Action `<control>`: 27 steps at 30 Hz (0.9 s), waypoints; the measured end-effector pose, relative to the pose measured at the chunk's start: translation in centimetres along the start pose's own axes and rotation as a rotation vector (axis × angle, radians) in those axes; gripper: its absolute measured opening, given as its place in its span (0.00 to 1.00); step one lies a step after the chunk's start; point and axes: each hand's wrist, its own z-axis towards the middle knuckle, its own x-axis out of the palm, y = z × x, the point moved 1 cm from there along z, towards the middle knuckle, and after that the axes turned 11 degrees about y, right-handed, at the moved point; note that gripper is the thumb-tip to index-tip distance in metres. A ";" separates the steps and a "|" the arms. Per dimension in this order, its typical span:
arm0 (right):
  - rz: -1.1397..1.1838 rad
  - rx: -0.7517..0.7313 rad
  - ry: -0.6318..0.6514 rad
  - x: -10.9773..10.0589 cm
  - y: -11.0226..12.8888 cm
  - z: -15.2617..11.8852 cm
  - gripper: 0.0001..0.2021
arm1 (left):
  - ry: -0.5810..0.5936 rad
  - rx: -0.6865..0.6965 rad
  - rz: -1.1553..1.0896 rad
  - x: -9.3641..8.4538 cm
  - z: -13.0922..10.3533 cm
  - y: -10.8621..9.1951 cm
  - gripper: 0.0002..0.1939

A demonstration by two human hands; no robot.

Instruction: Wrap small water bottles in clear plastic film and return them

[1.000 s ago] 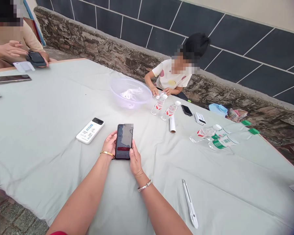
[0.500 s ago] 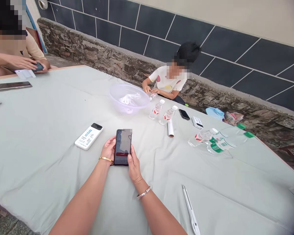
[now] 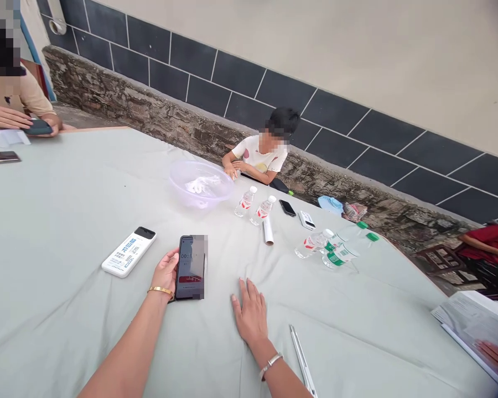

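Observation:
My left hand (image 3: 166, 272) grips the left side of a black smartphone (image 3: 191, 271), tilted up with its lit screen facing me. Dark grey with a red bar, the screen shows digits near the top; its right edge is blurred out. My right hand (image 3: 250, 312) lies flat on the pale green tablecloth (image 3: 216, 342), fingers stretched forward, holding nothing. To the left of the phone is a white power bank (image 3: 129, 251) with blue print. A white pen-like cutter (image 3: 302, 359) lies just right of my right wrist.
A translucent purple basin (image 3: 201, 182) with white stuff inside stands further back. Right of it are small water bottles (image 3: 262, 210), a paper roll (image 3: 268, 232), another phone (image 3: 288, 208) and green-capped bottles (image 3: 340, 256). People sit at the far side and left; papers (image 3: 477, 326) lie at right.
My right hand has let go of the phone and moved right, down onto the tablecloth. My left hand keeps the phone. The view has shifted right, bringing papers and a red-clothed person into sight.

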 end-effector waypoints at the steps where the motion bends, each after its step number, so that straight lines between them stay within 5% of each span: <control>1: -0.011 0.011 0.010 0.0 0.3 -0.2 0.28 | -0.001 -0.001 0.005 -0.1 0.0 0.0 0.21; 27: 0.135 -0.024 -0.064 -0.4 0.6 -0.2 0.26 | -0.042 -0.008 -0.008 0.4 -0.6 -0.3 0.11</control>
